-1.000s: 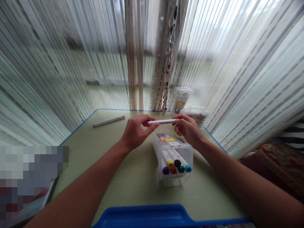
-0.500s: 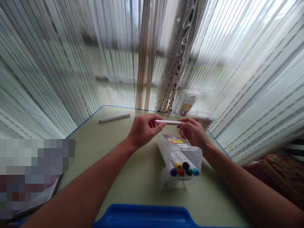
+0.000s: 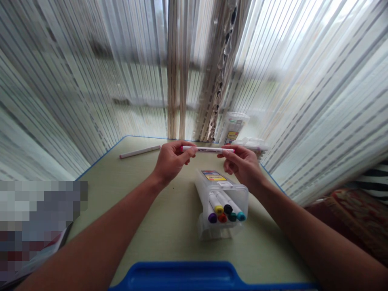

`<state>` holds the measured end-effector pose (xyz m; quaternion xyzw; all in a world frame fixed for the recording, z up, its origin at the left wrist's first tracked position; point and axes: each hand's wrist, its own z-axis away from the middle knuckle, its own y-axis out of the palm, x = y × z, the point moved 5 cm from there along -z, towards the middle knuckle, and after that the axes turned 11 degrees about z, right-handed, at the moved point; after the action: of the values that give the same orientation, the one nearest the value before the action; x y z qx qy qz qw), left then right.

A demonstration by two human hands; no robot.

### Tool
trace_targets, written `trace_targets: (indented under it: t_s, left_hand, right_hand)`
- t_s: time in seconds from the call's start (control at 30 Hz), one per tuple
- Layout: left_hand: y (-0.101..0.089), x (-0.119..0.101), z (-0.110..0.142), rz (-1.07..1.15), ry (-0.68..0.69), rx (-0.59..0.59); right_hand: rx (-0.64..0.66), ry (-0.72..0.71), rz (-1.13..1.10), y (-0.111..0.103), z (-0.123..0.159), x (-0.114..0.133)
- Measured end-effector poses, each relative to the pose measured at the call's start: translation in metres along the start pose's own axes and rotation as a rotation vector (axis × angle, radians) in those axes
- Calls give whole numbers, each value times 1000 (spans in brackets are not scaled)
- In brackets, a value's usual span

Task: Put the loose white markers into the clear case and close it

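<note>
A white marker with pink ends [image 3: 209, 150] is held level above the table between both my hands. My left hand [image 3: 174, 159] pinches its left end, and my right hand [image 3: 242, 161] pinches the right end between thumb and fingers. Below them a clear plastic marker case [image 3: 201, 190] lies on its side with its open end toward me. Inside it are several white markers [image 3: 222, 200] with purple, yellow, orange, black, green and light blue ends. Another white marker with pink ends [image 3: 140, 152] lies on the table, left of my left hand.
A clear case [image 3: 235, 127] stands at the table's back edge, with another clear container [image 3: 254, 144] beside it, partly behind my right hand. The pale green table [image 3: 145, 226] has a blue rim and a blue tray [image 3: 182, 275] in front. String curtains [image 3: 136, 81] hang behind.
My right hand has shifted along the marker, so its right pink end now shows. The whole view has moved slightly, carrying everything left. The case and the loose marker stay in place.
</note>
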<state>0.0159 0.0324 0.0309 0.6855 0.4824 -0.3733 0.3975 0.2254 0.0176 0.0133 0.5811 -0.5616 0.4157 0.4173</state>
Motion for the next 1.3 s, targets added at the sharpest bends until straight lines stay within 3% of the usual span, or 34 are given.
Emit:
trace_targets:
  t_s: [0.57, 1.3]
  left_hand:
    - [1, 1, 1, 126, -63, 5]
    - [-3, 2, 0, 147, -82, -26]
  right_hand:
    - [-20, 31, 12, -1, 1, 1]
    - [4, -41, 68, 1, 1, 3]
